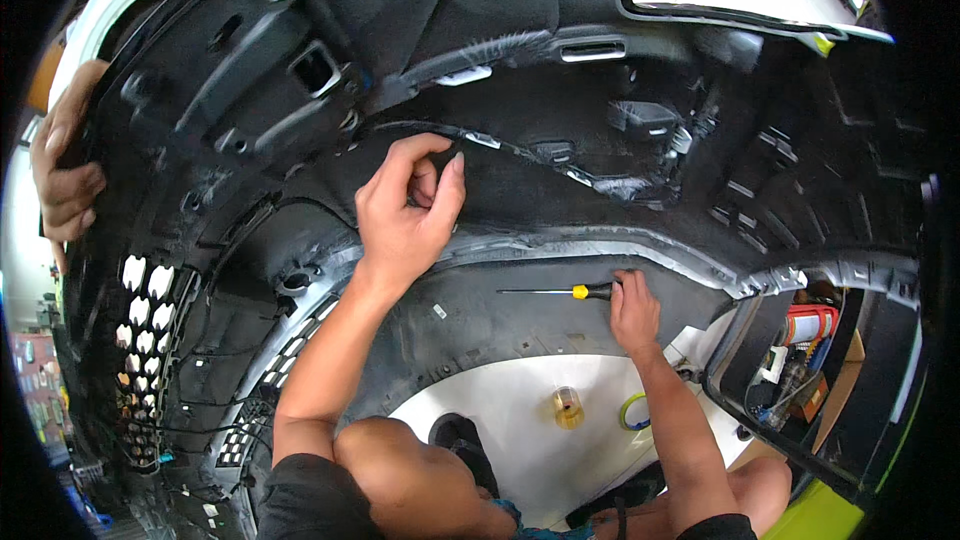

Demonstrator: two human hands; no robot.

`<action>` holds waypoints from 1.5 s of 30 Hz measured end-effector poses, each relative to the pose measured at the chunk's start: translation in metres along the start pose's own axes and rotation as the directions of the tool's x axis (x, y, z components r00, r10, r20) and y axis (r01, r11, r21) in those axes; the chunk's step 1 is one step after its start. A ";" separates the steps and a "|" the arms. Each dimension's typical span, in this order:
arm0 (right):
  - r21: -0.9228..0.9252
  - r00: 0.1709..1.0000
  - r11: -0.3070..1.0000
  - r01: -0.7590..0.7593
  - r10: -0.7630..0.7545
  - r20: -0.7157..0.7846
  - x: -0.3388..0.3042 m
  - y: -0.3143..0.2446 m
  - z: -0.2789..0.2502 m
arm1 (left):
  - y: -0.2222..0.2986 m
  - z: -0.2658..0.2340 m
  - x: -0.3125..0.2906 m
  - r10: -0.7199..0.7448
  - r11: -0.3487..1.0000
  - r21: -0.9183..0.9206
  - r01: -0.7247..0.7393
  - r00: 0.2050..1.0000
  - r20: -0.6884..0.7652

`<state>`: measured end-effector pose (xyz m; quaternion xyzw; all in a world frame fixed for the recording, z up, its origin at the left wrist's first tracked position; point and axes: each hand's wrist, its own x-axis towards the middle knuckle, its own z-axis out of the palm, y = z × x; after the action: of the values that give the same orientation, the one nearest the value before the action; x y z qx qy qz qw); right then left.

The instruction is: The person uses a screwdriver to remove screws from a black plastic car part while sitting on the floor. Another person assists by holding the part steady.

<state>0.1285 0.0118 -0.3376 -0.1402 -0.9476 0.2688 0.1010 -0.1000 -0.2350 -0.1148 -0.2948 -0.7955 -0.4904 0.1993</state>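
Note:
The inner side of a large black car bumper [480, 310] spreads before me. My left hand [405, 205] is raised over its middle, thumb and forefinger bent together beside a thin dark cable [420, 127]. Whatever lies between those fingertips is too small to make out. Lower and to the right, my right hand [634, 312] grips a screwdriver [580, 292] by its black and yellow handle. Its slim metal shaft points left, above the bumper's grey-black lower panel.
At the far left another person's hand [70, 165] holds the bumper's edge. A roll of clear yellowish tape [567, 408] and a yellow-green ring [635, 411] rest on the pale floor. Through the right opening show a red pouch [810, 324] and cardboard [838, 390].

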 end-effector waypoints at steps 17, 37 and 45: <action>-0.016 0.998 0.998 -0.061 0.061 0.016 0.010 0.005 0.007 | 0.005 0.016 0.007 -0.471 0.749 -0.279 0.601 0.779 0.414; -0.043 0.999 0.998 -0.035 0.035 -0.006 0.006 0.009 0.014 | 0.008 0.051 -0.004 -0.532 0.662 -0.429 0.614 0.789 0.307; -0.045 0.999 0.998 -0.033 0.032 -0.009 0.007 0.004 0.012 | 0.007 0.051 -0.005 -0.502 0.734 -0.364 0.574 0.819 0.279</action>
<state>0.1197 0.0119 -0.3490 -0.1589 -0.9505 0.2484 0.0975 -0.0930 -0.1887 -0.1361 -0.1268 -0.7307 -0.6652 -0.0870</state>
